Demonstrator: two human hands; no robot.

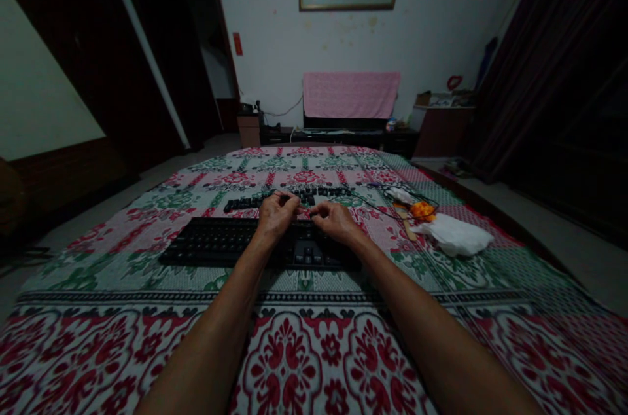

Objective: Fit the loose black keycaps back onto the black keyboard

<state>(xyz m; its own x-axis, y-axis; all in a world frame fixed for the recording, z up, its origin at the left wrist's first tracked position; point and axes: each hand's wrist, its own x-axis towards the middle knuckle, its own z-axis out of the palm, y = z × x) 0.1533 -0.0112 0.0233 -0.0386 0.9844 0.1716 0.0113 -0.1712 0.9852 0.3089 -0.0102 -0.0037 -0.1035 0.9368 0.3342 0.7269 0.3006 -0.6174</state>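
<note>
A black computer keyboard (pixel 210 241) lies flat on the patterned cloth in front of me, with its right part lacking several keycaps. Over its back edge, my left hand (pixel 277 213) is closed, thumb and fingers pinched together; what is between them is too small to make out. Close by on the right, my right hand (pixel 337 221) is also pinched, with a small black piece, which looks like a keycap, at its fingertips. Behind both hands, loose black keycaps (pixel 334 192) are set out in a row, and more keycaps (pixel 241 203) continue it to the left.
To the right lie a white plastic bag (pixel 456 235), an orange bundle (pixel 422 210), a thin black cable (pixel 375 208) and a flat wooden-looking strip (pixel 407 226). The patterned tablecloth (pixel 304 349) covers the table. A low cabinet and a pink cloth (pixel 351 94) are beyond.
</note>
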